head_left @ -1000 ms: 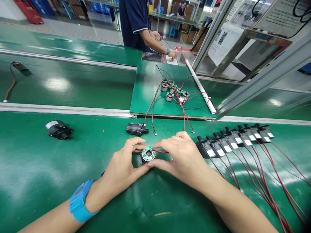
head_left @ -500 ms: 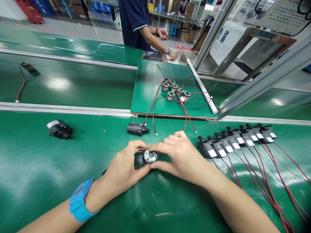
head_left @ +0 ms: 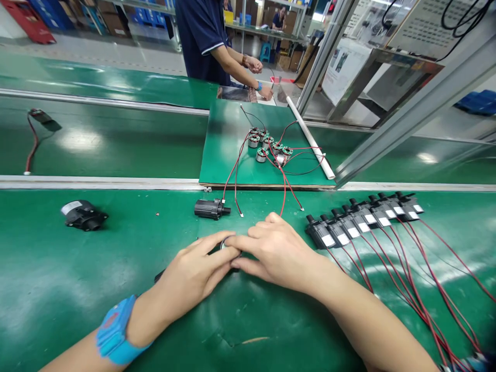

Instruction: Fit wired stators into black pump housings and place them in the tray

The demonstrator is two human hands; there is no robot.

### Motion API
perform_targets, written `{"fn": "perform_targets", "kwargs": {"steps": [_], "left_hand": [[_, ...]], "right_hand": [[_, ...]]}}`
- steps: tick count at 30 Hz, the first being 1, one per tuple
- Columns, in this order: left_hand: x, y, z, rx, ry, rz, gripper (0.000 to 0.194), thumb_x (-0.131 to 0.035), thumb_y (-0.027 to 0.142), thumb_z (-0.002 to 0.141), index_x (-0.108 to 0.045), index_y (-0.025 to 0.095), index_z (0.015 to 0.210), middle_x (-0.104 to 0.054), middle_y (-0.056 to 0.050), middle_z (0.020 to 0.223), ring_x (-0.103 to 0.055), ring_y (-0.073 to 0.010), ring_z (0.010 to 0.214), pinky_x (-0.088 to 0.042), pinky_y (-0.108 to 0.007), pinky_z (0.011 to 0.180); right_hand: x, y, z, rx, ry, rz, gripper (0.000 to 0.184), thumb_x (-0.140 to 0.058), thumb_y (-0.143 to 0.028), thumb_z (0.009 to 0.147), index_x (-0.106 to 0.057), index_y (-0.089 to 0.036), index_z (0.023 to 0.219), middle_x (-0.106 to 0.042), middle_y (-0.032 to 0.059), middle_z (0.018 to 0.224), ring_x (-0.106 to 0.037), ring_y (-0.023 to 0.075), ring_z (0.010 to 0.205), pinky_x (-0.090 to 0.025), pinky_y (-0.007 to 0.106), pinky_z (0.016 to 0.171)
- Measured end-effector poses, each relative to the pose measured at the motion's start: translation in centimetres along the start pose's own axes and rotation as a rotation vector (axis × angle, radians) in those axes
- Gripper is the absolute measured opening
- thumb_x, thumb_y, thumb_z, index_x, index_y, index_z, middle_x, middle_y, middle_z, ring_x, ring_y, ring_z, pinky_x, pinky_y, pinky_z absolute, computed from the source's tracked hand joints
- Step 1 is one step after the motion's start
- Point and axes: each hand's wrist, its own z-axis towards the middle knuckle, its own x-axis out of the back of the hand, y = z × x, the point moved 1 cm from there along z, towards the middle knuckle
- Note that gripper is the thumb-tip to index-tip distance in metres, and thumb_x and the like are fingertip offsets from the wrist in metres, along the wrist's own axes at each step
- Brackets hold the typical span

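My left hand (head_left: 197, 268) and my right hand (head_left: 275, 250) meet over a small round pump motor (head_left: 223, 243) at the middle of the bench. Fingers of both hands are closed about it, with the left fingers lying across its top. Most of the motor is hidden; only a bit of its rim shows. A blue band (head_left: 119, 330) circles the left wrist. Just beyond the hands a black ribbed pump body (head_left: 211, 208) lies on its side. Part of a dark object (head_left: 158, 276) peeks out beside my left hand.
Several motor cores (head_left: 262, 155) with red and black leads stand on a raised green board (head_left: 220, 155) beside a white tube (head_left: 310, 137). At right is a row of black pumps (head_left: 360, 219) with long wires. Another black pump (head_left: 83, 214) lies left. A co-worker (head_left: 203, 41) stands across the bench.
My left fingers have come over the motor's top, covering the round circuit board that was showing. The right hand keeps its grip. The whole view has shifted slightly.
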Motion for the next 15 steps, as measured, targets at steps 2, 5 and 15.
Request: {"fn": "perform_targets", "kwargs": {"steps": [2, 5, 15], "left_hand": [[-0.1, 0.1, 0.5, 0.032, -0.067, -0.034, 0.022, -0.051, 0.025, 0.101, -0.064, 0.026, 0.118, -0.064, -0.005, 0.133, -0.068, -0.0167, 0.113, -0.056, -0.025, 0.094], [1.1, -0.2, 0.9, 0.05, -0.112, -0.032, 0.027, -0.047, 0.03, 0.103, -0.059, 0.029, 0.127, -0.061, -0.004, 0.138, -0.065, -0.0169, 0.12, -0.054, -0.026, 0.098], [8.2, -2.6, -2.4, 0.477, -0.635, 0.383, 0.048, -0.082, 0.054, 0.066, -0.074, 0.019, 0.097, -0.076, -0.016, 0.101, -0.073, -0.043, 0.092, -0.057, -0.052, 0.077]], "right_hand": [[-0.3, 0.1, 0.1, -0.04, -0.057, 0.006, 0.029, -0.058, -0.046, 0.1, -0.066, -0.024, 0.116, -0.071, 0.0005, 0.08, -0.062, 0.0172, 0.074, -0.028, 0.034, 0.075], [-0.4, 0.5, 0.3, -0.11, -0.101, 0.052, 0.031, -0.058, -0.046, 0.1, -0.066, -0.024, 0.12, -0.075, 0.0023, 0.087, -0.067, 0.0188, 0.081, -0.03, 0.034, 0.076], [0.4, 3.0, -0.3, -0.195, -0.457, 0.191, 0.037, -0.05, -0.046, 0.102, -0.076, -0.024, 0.087, -0.075, 0.0019, 0.078, -0.069, 0.019, 0.076, -0.033, 0.029, 0.06]]}}
